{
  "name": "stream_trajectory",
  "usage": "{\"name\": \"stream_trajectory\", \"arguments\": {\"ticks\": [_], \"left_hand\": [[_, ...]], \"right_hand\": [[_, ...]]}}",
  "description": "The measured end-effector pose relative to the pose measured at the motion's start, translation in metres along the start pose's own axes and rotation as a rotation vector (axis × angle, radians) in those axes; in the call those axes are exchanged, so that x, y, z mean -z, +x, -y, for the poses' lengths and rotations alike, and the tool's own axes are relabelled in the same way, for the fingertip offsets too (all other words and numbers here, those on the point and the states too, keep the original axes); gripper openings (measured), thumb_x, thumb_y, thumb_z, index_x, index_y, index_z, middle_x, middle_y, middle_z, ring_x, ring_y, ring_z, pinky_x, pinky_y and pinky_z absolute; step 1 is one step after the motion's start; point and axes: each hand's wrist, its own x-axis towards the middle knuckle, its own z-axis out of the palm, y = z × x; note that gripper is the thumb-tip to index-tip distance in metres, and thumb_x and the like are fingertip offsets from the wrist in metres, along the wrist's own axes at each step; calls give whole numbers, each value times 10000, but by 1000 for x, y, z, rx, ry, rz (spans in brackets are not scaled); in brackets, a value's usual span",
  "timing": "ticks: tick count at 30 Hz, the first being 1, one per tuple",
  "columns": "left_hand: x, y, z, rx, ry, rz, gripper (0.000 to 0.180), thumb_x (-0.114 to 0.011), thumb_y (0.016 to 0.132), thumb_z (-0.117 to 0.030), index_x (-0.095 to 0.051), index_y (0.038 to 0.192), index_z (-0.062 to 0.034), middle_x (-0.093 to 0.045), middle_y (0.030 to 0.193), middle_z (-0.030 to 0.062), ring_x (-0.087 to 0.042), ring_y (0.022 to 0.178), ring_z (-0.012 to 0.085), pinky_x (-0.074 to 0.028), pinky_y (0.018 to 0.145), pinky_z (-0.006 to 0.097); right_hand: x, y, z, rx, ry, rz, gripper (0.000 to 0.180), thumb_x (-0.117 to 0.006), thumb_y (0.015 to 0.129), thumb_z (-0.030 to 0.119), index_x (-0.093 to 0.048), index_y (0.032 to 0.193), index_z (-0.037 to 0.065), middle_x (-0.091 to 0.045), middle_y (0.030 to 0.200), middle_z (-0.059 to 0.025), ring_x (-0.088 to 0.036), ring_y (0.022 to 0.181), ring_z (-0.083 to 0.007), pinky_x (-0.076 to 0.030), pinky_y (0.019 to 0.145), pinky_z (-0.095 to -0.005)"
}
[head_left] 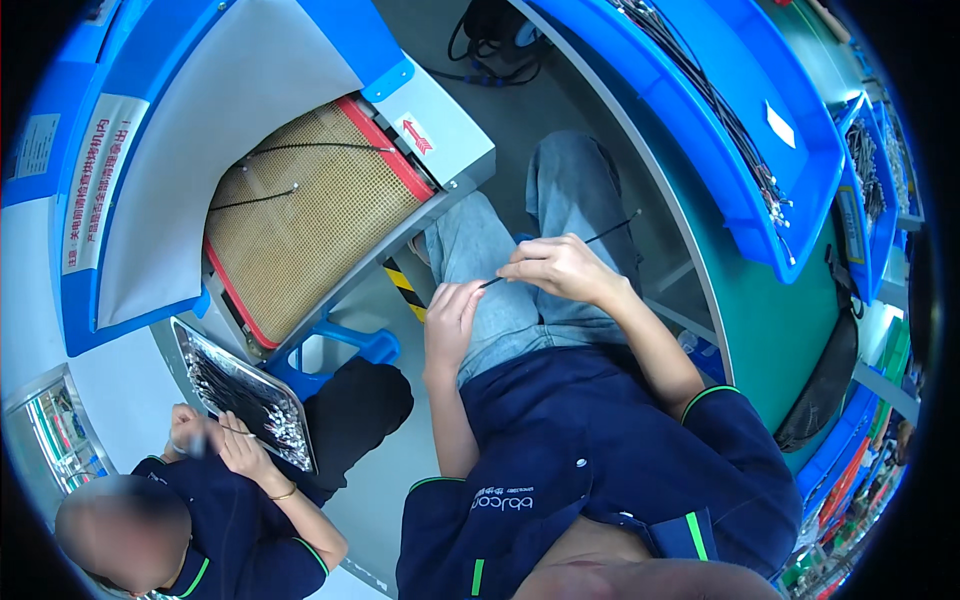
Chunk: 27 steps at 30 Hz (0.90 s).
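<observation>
In front of my lap I hold a thin black cable (pixel 610 229) between both hands. My left hand (pixel 455 315) is closed, its fingertips pinching the cable near one end. Just to the right, my right hand (pixel 562 270) pinches the same cable farther along. Past my right hand the free length sticks out up and to the right, with a small connector at its tip. My fingers hide part of the cable. To the left, two black cables (pixel 320 147) lie on the tan mesh conveyor belt (pixel 330 215) of a machine.
A long blue bin (pixel 735 110) of black cables stands on the green tabletop (pixel 770 330) at right, near a dark pouch (pixel 825 380). Smaller blue bins (pixel 868 190) hold more cables. At lower left a co-worker handles cables over a metal tray (pixel 215 350). A blue stool (pixel 365 345) stands below the conveyor.
</observation>
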Motion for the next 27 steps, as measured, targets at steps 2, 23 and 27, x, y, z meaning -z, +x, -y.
{"name": "stream_trajectory", "arguments": {"ticks": [2, 23, 27], "left_hand": [[0, -1, -1, 0, 17, -23, 165, -665, 827, -98, -658, 974, -23, -644, 851, 115, -600, 788, 267, -476, 709, 350], [5, -3, -3, -218, 71, -152, 145, -702, 754, -10, -651, 889, -23, -659, 844, 102, -638, 758, 254, -506, 667, 345], [1, -3, -9, -143, -18, -156, 190, -711, 768, -27, -611, 930, -22, -667, 864, 109, -649, 772, 253, -514, 667, 347]], "right_hand": [[0, 1, -1, -6, 1, 0, 167, -677, 765, 117, -686, 932, 123, -621, 841, 1, -630, 725, -177, -509, 575, -313], [2, 6, 8, -83, 122, 27, 115, -681, 801, 152, -695, 900, 96, -643, 840, -27, -643, 707, -205, -508, 587, -322], [-5, 10, 14, -46, 131, 33, 111, -687, 794, 155, -700, 884, 91, -648, 849, -18, -647, 739, -192, -508, 597, -320]]}}
